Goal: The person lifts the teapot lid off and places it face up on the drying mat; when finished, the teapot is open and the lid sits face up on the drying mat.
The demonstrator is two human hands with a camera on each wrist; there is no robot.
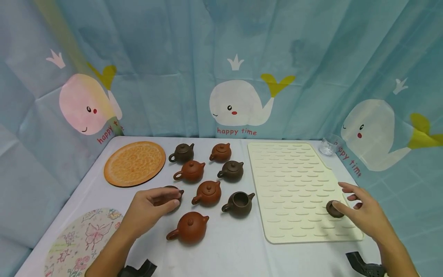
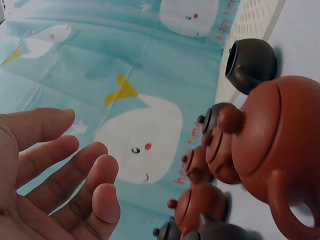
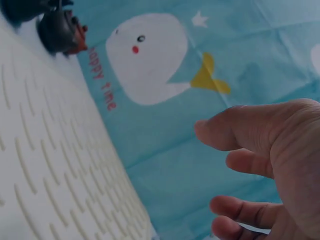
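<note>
My left hand [image 1: 152, 209], its fingers loosely bent and holding nothing, hovers over a dark teapot [image 1: 176, 192] that it partly hides. In the left wrist view a reddish-brown teapot [image 2: 280, 135] is close by. My right hand [image 1: 367, 213] is over the right edge of the cream ridged mat [image 1: 290, 184], its thumb tip overlapping a small dark round lid [image 1: 333, 211] there. The right wrist view shows those fingers [image 3: 235, 125] spread apart with nothing between them. Left of the mat stands a dark teapot without a lid [image 1: 238, 204], its mouth uncovered.
Several reddish-brown and dark teapots [image 1: 209, 193] are grouped mid-table. An orange round mat [image 1: 135, 163] is at back left, a floral round mat [image 1: 81, 238] at front left. A clear glass [image 1: 328, 145] stands at the back right corner, and a whale-print curtain [image 1: 173, 57] hangs behind.
</note>
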